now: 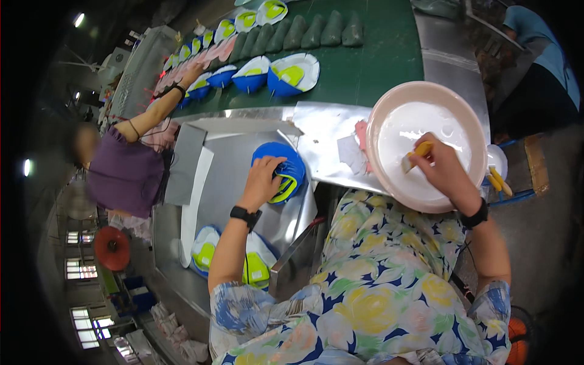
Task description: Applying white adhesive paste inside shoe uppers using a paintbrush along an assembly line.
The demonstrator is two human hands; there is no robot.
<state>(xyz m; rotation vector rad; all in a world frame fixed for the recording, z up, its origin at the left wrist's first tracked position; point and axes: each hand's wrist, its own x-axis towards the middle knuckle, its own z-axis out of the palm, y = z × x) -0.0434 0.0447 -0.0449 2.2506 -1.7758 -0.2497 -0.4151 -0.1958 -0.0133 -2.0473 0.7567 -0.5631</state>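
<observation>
My left hand (pixel 263 179) grips a blue shoe sole (pixel 286 173) with a lime-green inset, lying on a metal work surface (pixel 231 164). My right hand (pixel 447 170) holds a yellow-handled brush (pixel 415 153) with its tip dipped in white liquid inside a wide pink basin (pixel 380 115). The basin sits to the right of the sole, near my lap. Black bands are on both of my wrists.
A green conveyor (pixel 365 61) carries blue-and-white soles (pixel 292 74) and dark shoe forms (pixel 304 31). Another person in purple (pixel 125 170) reaches onto it at left. More soles (pixel 207 249) lie below the metal surface. A second person in blue (pixel 547 67) stands at right.
</observation>
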